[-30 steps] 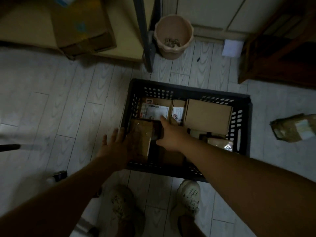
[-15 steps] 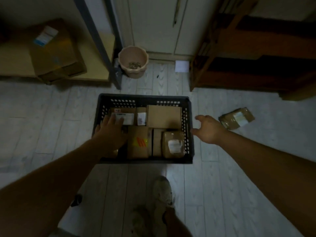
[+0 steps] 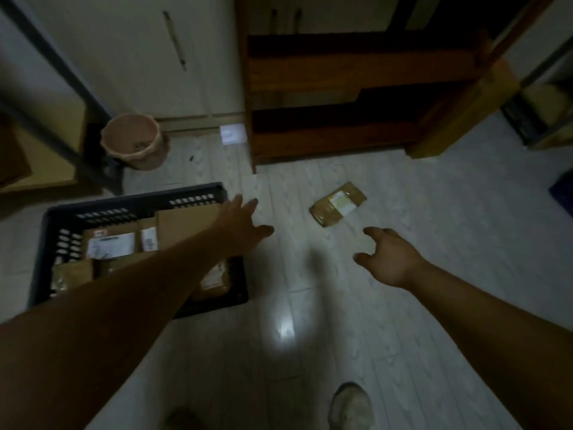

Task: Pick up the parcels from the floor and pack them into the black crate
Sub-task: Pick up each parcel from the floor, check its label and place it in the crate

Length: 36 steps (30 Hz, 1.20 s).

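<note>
The black crate [image 3: 59, 218] stands on the floor at the left, holding several brown parcels with white labels. One brown parcel [image 3: 338, 203] with a white label lies on the pale floor to the right of the crate. My left hand [image 3: 243, 226] reaches out over the crate's right edge with fingers spread and holds nothing. My right hand [image 3: 390, 259] hovers just below and right of the floor parcel, fingers loosely curled and empty, not touching it.
A pink bucket [image 3: 131, 144] stands behind the crate by a dark metal post [image 3: 96, 150]. A wooden shelf unit [image 3: 341, 103] rises behind the parcel, with a white paper [image 3: 233, 134] at its foot. My shoe [image 3: 350, 405] shows at the bottom.
The view has swung right. My left hand left the crate's inside and stretched past its right edge. My right hand moved further right, closer to the floor parcel.
</note>
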Available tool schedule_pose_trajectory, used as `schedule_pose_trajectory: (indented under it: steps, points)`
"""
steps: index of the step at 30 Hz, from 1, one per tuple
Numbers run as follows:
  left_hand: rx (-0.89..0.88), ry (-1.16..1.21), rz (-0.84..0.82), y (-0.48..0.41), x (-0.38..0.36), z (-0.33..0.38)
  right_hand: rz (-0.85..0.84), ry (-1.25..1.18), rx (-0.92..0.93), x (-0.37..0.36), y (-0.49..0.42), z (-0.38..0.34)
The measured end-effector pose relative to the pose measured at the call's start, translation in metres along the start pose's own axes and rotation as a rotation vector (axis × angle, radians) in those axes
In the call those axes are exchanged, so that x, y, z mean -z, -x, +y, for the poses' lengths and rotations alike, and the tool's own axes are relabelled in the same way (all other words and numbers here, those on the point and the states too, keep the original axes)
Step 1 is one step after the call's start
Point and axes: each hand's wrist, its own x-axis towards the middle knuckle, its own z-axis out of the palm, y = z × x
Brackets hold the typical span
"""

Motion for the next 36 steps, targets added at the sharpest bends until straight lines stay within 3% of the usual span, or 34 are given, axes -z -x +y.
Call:
schedule_pose_trajectory:
  steps: [6,13,27,36]
  points:
    - [0.047,-0.094,-0.007,-0.045,-0.063,0.147,0.043,-0.025,0.026,0.060,-0.028,0.129]
    - [0.021,-0.161,-0.010,-0.087,-0.091,0.228,0.064,-0.040,0.010,0.116,-0.069,0.210]
    - [0.172,0.045,-0.078,-0.209,-0.073,0.190,-0.076,0.022,-0.017,0.154,-0.215,0.185]
    - [0.385,0.359,-0.113,-0.293,-0.137,0.161,-0.224,0.131,0.034,0.111,-0.349,0.175]
